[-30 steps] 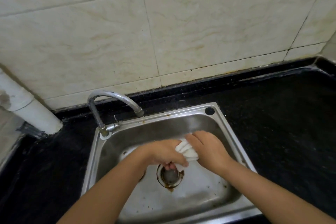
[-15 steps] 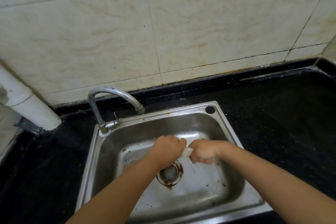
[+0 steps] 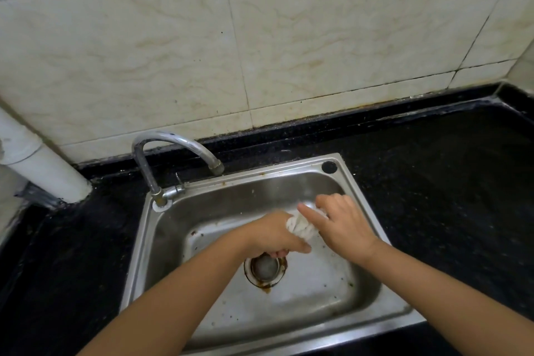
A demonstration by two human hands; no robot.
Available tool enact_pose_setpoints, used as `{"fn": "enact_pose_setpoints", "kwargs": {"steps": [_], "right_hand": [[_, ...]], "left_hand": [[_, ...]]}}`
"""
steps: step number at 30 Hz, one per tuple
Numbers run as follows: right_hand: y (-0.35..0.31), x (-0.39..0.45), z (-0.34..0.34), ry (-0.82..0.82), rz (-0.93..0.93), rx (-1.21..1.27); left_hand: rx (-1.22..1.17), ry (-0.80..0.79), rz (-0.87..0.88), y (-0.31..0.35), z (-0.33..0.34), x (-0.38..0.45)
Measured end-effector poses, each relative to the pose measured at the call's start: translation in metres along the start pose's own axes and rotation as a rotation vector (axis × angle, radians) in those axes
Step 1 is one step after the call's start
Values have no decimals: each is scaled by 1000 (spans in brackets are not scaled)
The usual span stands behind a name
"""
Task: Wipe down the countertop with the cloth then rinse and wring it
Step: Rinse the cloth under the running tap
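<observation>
The steel sink (image 3: 361,193) is lying sunk in the black worktop (image 3: 433,182), its drain (image 3: 265,269) near the middle. Above the drain, both hands are grasping the bunched white cloth (image 3: 302,227): the left hand (image 3: 271,235) at 9 o'clock of it, the right hand (image 3: 344,225) at 3 o'clock. Half a second ago the fists were meeting knuckle to knuckle; now the right hand is lying palm-down over the cloth, forefinger extended.

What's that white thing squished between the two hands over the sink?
In the head view, a bunched white cloth sits between the left hand and right hand, both gripping it.
</observation>
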State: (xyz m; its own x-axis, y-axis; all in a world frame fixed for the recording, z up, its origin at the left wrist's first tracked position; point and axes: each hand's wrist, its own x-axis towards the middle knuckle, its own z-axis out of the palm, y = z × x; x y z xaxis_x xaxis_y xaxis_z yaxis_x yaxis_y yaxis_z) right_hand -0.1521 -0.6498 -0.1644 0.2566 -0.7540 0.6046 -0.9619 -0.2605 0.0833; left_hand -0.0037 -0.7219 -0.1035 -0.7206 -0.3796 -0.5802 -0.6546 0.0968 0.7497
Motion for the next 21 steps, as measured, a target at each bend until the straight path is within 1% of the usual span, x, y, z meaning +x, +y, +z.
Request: {"fn": "enact_pose_setpoints", "kwargs": {"steps": [1,2,3,4,7,10,12,13,15,16,18,19,21], "right_hand": [[2,4,-2,26,-28,-12],[4,8,-5,39,-54,-23],[6,12,-7,37,-87,-41],[7,17,-10,-2,-111,-52],[8,25,-20,-258,-96,-12],[2,26,-29,-459,29,78],[-3,29,-36,-524,66,106],[-6,32,-39,-621,92,121],[-11,33,-42,-913,195,234],[-14,32,-42,-993,248,298],[-19,32,-43,-1094,309,421],[-21,31,-44,-1146,347,521],[-25,29,-43,-1243,438,712]], "left_hand": [[6,-60,-9,3,1,-2],[19,-89,-24,5,2,-2],[52,-67,-33,8,4,-3],[123,-5,-29,9,6,-2],[470,208,66,12,15,-4],[789,355,102,8,19,-7],[1058,372,147,2,18,-7],[1183,342,177,-1,17,-6],[1334,305,242,-6,16,-2],[1368,294,271,-8,14,-1],[1407,295,459,-14,9,-3],[1397,285,538,-19,8,-3],[1377,279,648,-26,6,-1]]}}
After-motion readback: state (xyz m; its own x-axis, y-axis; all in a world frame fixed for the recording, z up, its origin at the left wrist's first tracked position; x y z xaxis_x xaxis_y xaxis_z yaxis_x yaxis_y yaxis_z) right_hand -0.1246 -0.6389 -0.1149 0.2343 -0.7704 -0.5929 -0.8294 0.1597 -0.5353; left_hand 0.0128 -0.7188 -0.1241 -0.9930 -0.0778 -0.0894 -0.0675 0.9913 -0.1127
